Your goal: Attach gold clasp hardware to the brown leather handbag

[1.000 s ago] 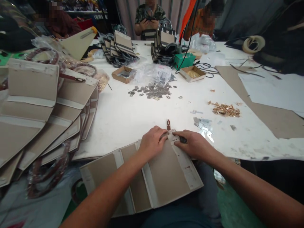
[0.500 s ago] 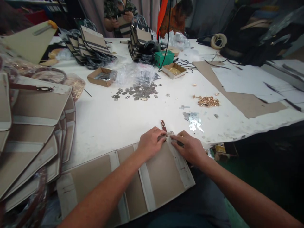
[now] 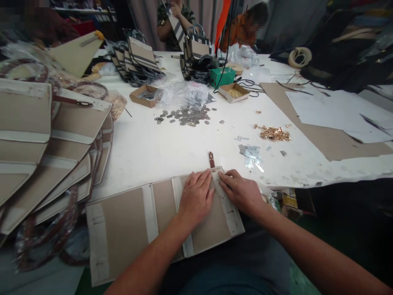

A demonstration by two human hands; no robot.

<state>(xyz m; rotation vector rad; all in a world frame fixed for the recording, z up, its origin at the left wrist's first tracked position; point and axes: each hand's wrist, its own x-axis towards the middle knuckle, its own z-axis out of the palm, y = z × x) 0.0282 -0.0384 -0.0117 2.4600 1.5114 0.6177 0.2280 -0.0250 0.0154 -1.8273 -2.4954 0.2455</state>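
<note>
A beige bag panel (image 3: pixel 123 223) with pale strips lies across the table's front edge and my lap. My left hand (image 3: pixel 196 196) rests flat on it, fingers stretched out towards its top edge. Along the right-hand pale strip (image 3: pixel 229 211), near the top corner, my right hand (image 3: pixel 242 190) touches the panel with its fingertips. Its fingers are extended, and I see nothing held in them. A brown strap tab with a metal fitting (image 3: pixel 211 159) sticks out beyond the top edge, just past my left fingertips.
Stacked bag panels (image 3: pixel 70 143) fill the left side. Grey metal plates (image 3: pixel 192 116), silvery plates (image 3: pixel 251 155) and gold-coloured fasteners (image 3: pixel 274 133) lie loose on the white table (image 3: pixel 159 151). Behind are cardboard boxes (image 3: pixel 233 93), a green box (image 3: pixel 222 77), bags (image 3: pixel 196 53) and two people.
My left hand has gone from bent fingers at the top edge to lying flat on the panel. My right fingers have straightened on the strip. The view has shifted left.
</note>
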